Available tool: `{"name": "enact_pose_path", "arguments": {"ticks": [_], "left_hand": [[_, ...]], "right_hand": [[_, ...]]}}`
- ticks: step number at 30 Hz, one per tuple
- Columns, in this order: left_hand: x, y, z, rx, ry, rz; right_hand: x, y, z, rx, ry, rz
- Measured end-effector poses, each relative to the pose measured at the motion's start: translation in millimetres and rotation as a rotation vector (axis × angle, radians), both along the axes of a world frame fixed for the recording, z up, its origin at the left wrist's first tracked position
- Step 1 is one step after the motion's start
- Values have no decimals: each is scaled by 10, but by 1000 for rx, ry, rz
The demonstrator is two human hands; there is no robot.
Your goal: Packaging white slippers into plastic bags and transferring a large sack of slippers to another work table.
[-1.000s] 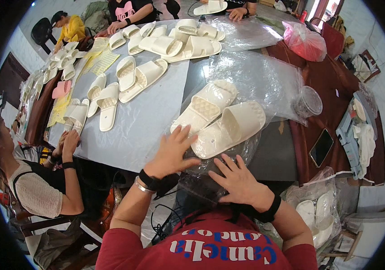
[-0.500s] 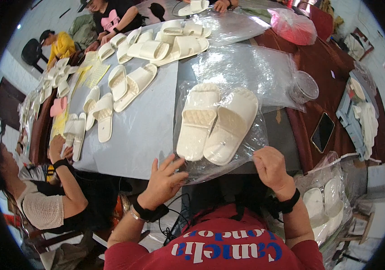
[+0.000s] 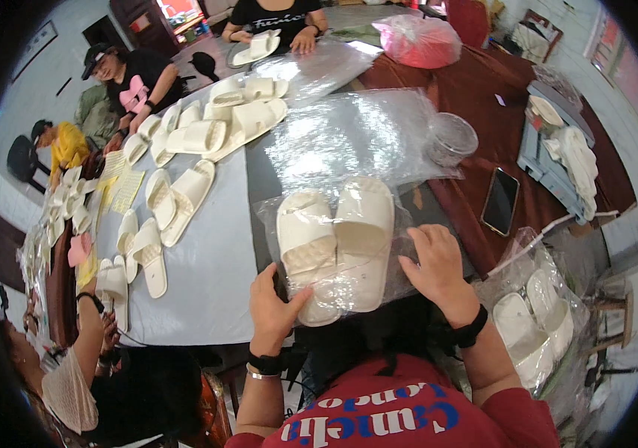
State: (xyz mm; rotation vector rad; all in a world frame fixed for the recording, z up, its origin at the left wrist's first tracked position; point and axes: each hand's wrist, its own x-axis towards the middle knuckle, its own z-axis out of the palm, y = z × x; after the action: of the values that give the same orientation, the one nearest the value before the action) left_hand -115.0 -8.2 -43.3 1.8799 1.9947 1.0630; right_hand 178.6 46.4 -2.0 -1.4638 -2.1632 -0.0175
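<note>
In front of me at the table's near edge lies a pair of cream slippers point(image 3: 364, 250) inside a clear plastic bag point(image 3: 402, 216). The slippers lie side by side, and the left one reaches nearer to me. My left hand point(image 3: 274, 306) is at the bag's lower left side, thumb and fingers apart around the left slipper's heel end. To the right of the bag, my right hand point(image 3: 440, 267) is open with its fingers stretched forward and its thumb toward the bag. Whether either hand's fingertips touch the film I cannot tell.
Beyond the bag lie flat clear plastic bags point(image 3: 345, 138) and a clear tub point(image 3: 452, 140). Several loose slippers point(image 3: 198, 138) spread to the left. A phone point(image 3: 499, 201) rests at right; bagged slippers point(image 3: 531, 328) sit lower right. Co-workers sit around the table.
The view has swung, shifting the far table leftward. The slippers have turned slightly and lie nearer the table edge. My right hand has gone from closed to open; my left thumb now points toward the slippers.
</note>
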Motion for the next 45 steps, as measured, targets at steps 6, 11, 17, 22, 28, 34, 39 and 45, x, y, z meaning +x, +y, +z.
{"name": "enact_pose_path", "arguments": {"ticks": [6, 11, 17, 22, 28, 34, 39, 45], "left_hand": [[245, -4, 165, -196, -87, -176], [510, -184, 31, -217, -412, -225], [660, -255, -18, -139, -994, -178], [572, -225, 115, -514, -1106, -214], [908, -494, 94, -842, -1100, -429], [1546, -180, 740, -736, -479, -1218], [2580, 77, 846, -674, -305, -1660], [3073, -45, 54, -859, -629, -1401]], "right_hand": [[-364, 213, 29, -85, 41, -36], [-360, 408, -192, -216, -3, -57], [-322, 290, -335, -101, 138, -60], [-99, -3, -408, 19, 188, -79], [157, -356, -404, 33, 485, 97], [976, -1007, 459, 293, 428, -18], [1705, -1642, 1001, 368, 148, -416], [2540, -2032, -422, 6, -76, -836]]}}
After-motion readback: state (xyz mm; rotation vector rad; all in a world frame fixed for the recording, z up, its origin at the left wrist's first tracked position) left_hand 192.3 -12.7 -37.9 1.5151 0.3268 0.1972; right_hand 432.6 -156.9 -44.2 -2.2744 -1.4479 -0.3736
